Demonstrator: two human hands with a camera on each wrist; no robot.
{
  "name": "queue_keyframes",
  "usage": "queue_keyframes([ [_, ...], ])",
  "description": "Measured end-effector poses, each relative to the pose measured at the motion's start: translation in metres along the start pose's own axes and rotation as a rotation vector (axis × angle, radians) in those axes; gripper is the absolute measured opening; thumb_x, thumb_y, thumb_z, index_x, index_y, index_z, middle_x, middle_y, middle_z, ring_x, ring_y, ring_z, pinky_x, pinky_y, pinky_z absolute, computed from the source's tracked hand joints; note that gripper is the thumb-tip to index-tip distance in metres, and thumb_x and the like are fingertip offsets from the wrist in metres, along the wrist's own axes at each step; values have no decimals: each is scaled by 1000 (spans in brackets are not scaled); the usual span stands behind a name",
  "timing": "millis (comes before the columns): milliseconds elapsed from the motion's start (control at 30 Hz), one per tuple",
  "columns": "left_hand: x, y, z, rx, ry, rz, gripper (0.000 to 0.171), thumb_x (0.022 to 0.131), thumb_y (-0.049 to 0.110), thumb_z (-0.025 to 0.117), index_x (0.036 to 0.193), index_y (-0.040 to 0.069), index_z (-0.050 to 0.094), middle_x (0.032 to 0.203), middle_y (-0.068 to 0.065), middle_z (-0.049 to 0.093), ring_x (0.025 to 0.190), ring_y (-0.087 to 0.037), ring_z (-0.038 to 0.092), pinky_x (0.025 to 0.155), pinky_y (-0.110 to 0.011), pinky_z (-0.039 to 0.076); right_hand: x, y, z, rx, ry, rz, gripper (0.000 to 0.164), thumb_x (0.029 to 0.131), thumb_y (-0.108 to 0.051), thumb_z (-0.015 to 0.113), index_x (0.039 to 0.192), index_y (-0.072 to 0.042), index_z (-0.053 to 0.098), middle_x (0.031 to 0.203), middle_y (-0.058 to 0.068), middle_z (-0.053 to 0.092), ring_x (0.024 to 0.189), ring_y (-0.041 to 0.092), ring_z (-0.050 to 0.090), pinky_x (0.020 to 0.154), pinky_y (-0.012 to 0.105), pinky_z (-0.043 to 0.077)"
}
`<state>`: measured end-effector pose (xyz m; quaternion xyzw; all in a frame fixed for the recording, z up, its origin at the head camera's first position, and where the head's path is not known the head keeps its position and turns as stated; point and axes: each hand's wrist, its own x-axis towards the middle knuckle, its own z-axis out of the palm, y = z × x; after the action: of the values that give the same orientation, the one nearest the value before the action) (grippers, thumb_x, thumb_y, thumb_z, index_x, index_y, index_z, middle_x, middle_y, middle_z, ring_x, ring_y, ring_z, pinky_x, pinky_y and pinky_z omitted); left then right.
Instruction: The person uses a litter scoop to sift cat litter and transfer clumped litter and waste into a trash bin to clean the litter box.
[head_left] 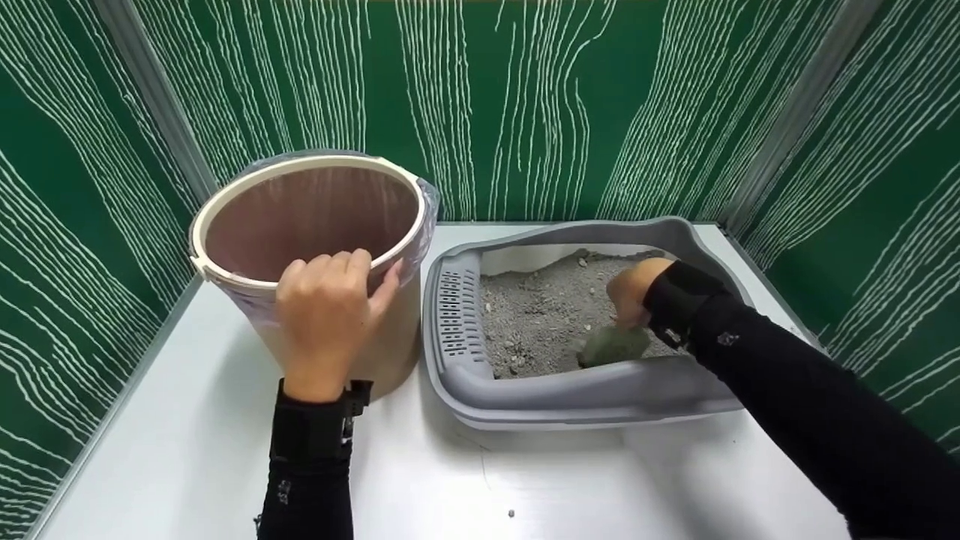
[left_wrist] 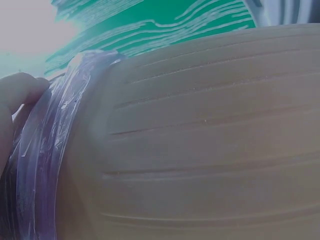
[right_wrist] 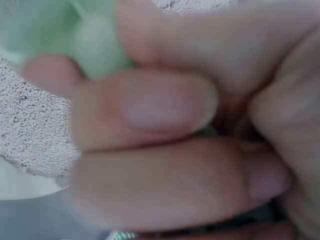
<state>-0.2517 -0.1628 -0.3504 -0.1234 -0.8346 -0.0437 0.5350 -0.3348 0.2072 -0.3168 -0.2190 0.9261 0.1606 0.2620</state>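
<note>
My left hand (head_left: 326, 319) grips the near rim of a tall beige bin (head_left: 394, 341), fingers over the edge and thumb along the outside. A clear plastic liner (left_wrist: 55, 120) is folded over that rim in the left wrist view. Inside the grey litter box (head_left: 592, 394), my right hand (head_left: 634, 289) holds a green litter scoop (head_left: 616, 346), its blade low at the litter (head_left: 536, 307) near the front wall. Curled fingers (right_wrist: 150, 105) wrap the scoop's handle in the right wrist view and hide most of it. The bin leans slightly toward my left hand.
Bin and litter box stand side by side on a white table (head_left: 450, 487). Green panels (head_left: 480, 97) with wavy white lines close off the back and both sides. A small dark crumb (head_left: 511, 514) lies near the table's front.
</note>
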Motion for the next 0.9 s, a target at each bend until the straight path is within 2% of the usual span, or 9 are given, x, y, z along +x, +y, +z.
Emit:
queue_keyframes([
  [133,-1,-1,1,-1,2,-1,44,93,42,61,69,6,55,56,-9,51,51,-31,51,52,-40,32,7,7,2,19,93,6,25,67,-9,55,51,-20,39,52,-6,38,47,11,31,45,27,26],
  [233,-1,-1,1,2,4,-3,44,94,42,61,68,6,55,56,-9,50,50,-31,50,52,-40,32,15,10,2,-7,162,1,25,71,-9,57,55,-17,41,56,-3,42,50,15,37,47,32,36],
  [333,-1,-2,1,6,6,-5,44,94,41,61,67,6,54,56,-8,50,50,-31,49,52,-39,32,24,13,2,-18,212,20,22,79,-12,61,61,-12,49,63,3,52,58,21,48,59,42,50],
  [433,-1,-3,1,8,3,-4,44,94,42,61,68,6,54,56,-8,50,50,-31,50,52,-40,32,32,12,5,-37,283,62,23,83,-14,62,62,-9,53,66,7,57,62,25,56,69,50,54],
  [500,-1,-3,0,12,3,-4,44,94,42,61,68,6,55,56,-9,51,50,-31,50,52,-40,32,35,9,9,-63,375,74,27,83,-10,61,58,-8,51,61,8,55,59,26,57,64,53,55],
  [667,-1,-3,1,14,3,-1,43,94,40,61,68,6,55,56,-8,51,51,-30,51,52,-40,32,44,1,24,-174,683,89,40,81,8,53,49,-10,37,47,4,39,45,22,48,46,53,50],
  [733,-1,-2,1,10,4,0,43,94,40,61,68,6,55,56,-8,51,51,-30,51,52,-40,32,48,1,29,-214,741,120,41,82,10,54,48,-8,37,46,5,39,44,22,49,44,51,49],
  [800,0,-2,2,2,9,-4,43,93,40,62,68,7,55,56,-8,51,51,-30,51,52,-40,32,53,1,30,-226,720,159,38,84,10,53,50,-5,42,49,9,46,45,24,53,44,51,50],
  [900,0,-2,1,2,6,-3,43,93,40,63,68,6,55,56,-8,51,51,-29,51,52,-40,32,59,4,30,-153,603,181,30,87,5,53,57,-1,52,60,17,59,52,31,62,49,53,53],
])
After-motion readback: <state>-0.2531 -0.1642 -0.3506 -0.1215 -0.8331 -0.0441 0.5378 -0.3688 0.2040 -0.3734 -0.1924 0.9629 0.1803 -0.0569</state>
